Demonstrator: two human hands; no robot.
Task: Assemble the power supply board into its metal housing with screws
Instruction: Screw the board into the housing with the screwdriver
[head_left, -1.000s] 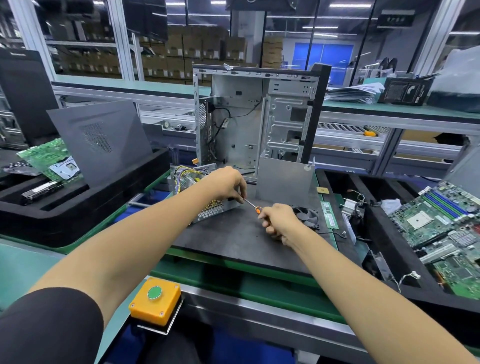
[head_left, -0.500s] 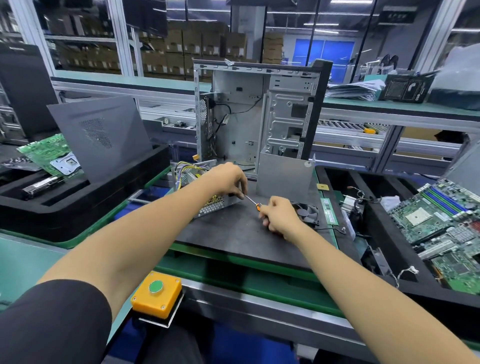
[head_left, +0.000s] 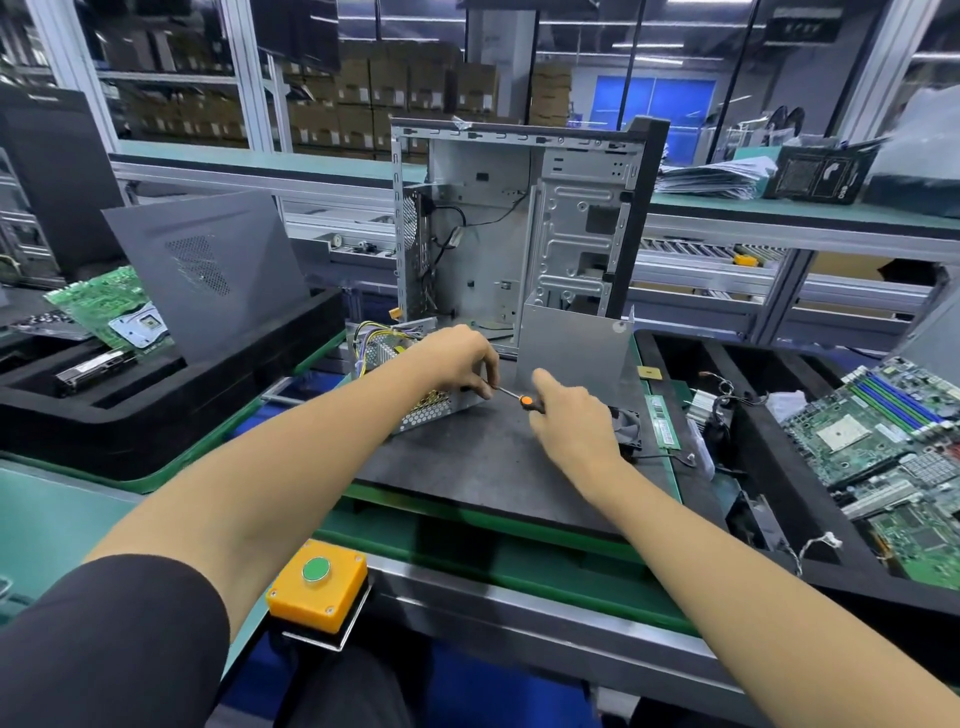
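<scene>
The power supply (head_left: 423, 413), a perforated metal housing with a bundle of coloured wires (head_left: 374, 338) at its far end, lies on the dark work mat (head_left: 467, 457). My left hand (head_left: 460, 358) curls over the housing's near end, fingertips at the tip of the screwdriver. My right hand (head_left: 571, 423) holds the small orange-handled screwdriver (head_left: 524, 400), whose shaft points left into the housing's end face. The index finger sticks out above the handle. The screw itself is hidden by my left fingers.
An open computer case (head_left: 519, 223) stands upright behind the mat, with a grey metal plate (head_left: 571, 348) leaning in front. Black foam trays with motherboards (head_left: 883, 431) lie at right, and more boards (head_left: 114, 312) at left. A small fan (head_left: 626, 423) and an orange button box (head_left: 317, 584) sit close by.
My right hand has shifted on the screwdriver handle and its index finger now sticks out. My left hand stays on the housing's end.
</scene>
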